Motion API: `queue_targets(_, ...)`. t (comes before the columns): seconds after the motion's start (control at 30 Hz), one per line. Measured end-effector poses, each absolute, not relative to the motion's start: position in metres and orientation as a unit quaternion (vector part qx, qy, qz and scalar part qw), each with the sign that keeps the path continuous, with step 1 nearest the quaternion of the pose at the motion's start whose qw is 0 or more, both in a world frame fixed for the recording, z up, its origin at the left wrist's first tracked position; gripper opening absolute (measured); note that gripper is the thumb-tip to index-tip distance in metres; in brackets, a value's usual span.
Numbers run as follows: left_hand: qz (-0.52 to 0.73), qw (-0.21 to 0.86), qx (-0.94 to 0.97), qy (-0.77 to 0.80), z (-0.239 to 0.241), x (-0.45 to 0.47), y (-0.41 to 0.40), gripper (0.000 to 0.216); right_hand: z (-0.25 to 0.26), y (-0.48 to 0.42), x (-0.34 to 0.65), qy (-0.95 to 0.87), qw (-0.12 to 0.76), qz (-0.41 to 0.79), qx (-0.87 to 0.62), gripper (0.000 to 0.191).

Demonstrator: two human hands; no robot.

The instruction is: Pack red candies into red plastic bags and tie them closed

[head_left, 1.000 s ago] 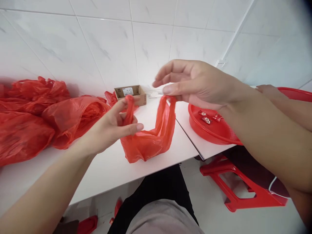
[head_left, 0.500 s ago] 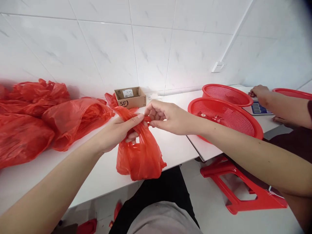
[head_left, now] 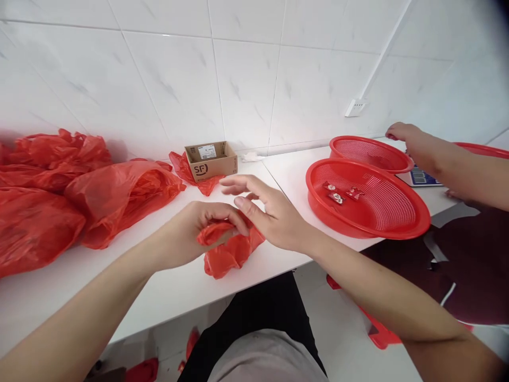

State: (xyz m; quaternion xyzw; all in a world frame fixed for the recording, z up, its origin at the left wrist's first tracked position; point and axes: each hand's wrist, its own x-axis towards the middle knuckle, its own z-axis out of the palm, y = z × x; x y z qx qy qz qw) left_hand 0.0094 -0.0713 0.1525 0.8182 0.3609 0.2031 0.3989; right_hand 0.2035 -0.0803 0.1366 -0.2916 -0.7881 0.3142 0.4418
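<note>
A small red plastic bag (head_left: 228,253) lies bunched on the white table (head_left: 178,286) near its front edge. My left hand (head_left: 194,233) is closed round the bag's gathered top. My right hand (head_left: 270,215) rests over the bag's right side with its fingers stretched out and spread, touching the bag and my left fingers. Most of the bag is hidden under both hands.
Large red plastic bags (head_left: 79,191) are heaped at the left. A small cardboard box (head_left: 210,160) stands by the tiled wall. Two red mesh baskets (head_left: 369,199) sit at the right, the nearer one holding a few small packets (head_left: 338,193). Another person's hand (head_left: 401,132) reaches over a scale (head_left: 421,176).
The bag was held open, then its handles were drawn together; now it is pressed down on the table, bunched small. My right hand has let go and spread. The other person's hand lifted.
</note>
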Motion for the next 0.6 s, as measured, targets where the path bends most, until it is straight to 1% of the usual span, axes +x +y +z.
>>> queue_targets(0.07, 0.239, 0.301, 0.847, 0.368, 0.147, 0.013, -0.073, 0.026, 0.122, -0.072, 0.201, -0.755, 0.416, 0.384, -0.331, 0.034)
queue_targets(0.17, 0.299, 0.125, 0.863, 0.388, 0.133, 0.014, -0.071, 0.023, 0.104, -0.067, 0.198, -0.715, 0.389, 0.468, -0.344, 0.039)
queue_targets(0.23, 0.337, 0.070, 0.857, 0.384, 0.125, 0.014, -0.070, 0.022, 0.097, -0.066, 0.197, -0.710, 0.382, 0.493, -0.326, 0.036)
queue_targets(0.33, 0.385, 0.064, 0.851, 0.352, 0.118, 0.012, -0.069, 0.025, 0.095, -0.068, 0.198, -0.728, 0.386, 0.477, -0.307, 0.024)
queue_targets(0.4, 0.375, 0.092, 0.857, 0.342, 0.117, 0.009, -0.071, 0.031, 0.097, -0.070, 0.200, -0.748, 0.388, 0.439, -0.312, 0.023)
queue_targets(0.5, 0.340, 0.137, 0.846, 0.387, 0.110, -0.007, -0.074, 0.031, 0.100, -0.073, 0.210, -0.803, 0.368, 0.323, -0.338, 0.025)
queue_targets(0.6, 0.331, 0.150, 0.791, 0.492, 0.088, -0.041, -0.081, 0.029, 0.089, -0.071, 0.238, -0.843, 0.323, 0.191, -0.385, 0.025)
